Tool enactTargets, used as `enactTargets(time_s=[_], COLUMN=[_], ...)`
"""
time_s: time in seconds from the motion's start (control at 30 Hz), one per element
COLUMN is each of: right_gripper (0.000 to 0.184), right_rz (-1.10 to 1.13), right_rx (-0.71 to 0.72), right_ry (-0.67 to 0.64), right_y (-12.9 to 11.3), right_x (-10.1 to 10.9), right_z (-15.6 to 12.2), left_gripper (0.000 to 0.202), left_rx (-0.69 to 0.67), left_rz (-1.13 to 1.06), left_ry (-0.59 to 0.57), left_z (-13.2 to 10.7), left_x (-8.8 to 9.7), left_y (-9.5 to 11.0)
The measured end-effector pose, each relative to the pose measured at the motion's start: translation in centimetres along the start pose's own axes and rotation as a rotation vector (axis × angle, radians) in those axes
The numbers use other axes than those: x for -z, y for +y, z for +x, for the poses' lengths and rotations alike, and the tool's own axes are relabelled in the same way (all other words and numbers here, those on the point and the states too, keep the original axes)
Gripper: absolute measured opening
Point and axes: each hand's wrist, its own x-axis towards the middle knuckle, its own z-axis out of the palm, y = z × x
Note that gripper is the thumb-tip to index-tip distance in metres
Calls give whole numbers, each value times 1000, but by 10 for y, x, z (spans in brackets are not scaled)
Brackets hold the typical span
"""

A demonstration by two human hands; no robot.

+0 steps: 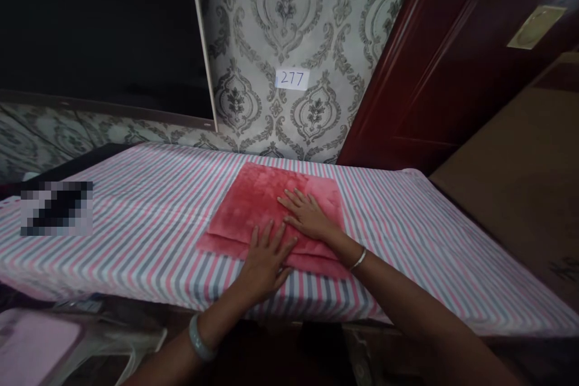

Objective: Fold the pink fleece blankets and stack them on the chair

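A folded red cloth with mottled lighter patches lies flat on the striped tablecloth. Its near edge shows a lower layer sticking out beyond the upper one. My left hand rests on the near part of the cloth, fingers spread and pointing away from me. Farther in and to the right, my right hand lies flat on top of it, its fingers stretched toward the left. Neither hand grips anything. A pale bangle circles the left wrist, and a thin silver one the right.
A large dark screen hangs on the patterned wall at the left. Dark red wood panelling and a brown board border the right side. A blurred-out patch covers something at the table's left end. A pink seat stands below left.
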Motion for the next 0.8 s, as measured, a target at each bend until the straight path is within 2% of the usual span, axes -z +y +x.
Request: enactTargets(time_s=[0.4, 0.6, 0.7, 0.8], right_gripper=[61, 61, 62, 64], right_rz=[-46, -7, 26, 39], right_rx=[-18, -22, -51, -159], right_ry=[49, 68, 52, 75], right_y=[2, 0, -3, -6], right_x=[-8, -6, -1, 3], right_z=[-2, -4, -6, -9], left_gripper=[64, 48, 42, 43], left_rx=[-31, -78, -96, -69], left_rz=[-30, -45, -104, -141], left_ry=[55, 110, 112, 73], left_z=[-5, -10, -7, 12], left_x=[0, 1, 12, 36], left_y=[-3, -6, -10, -24])
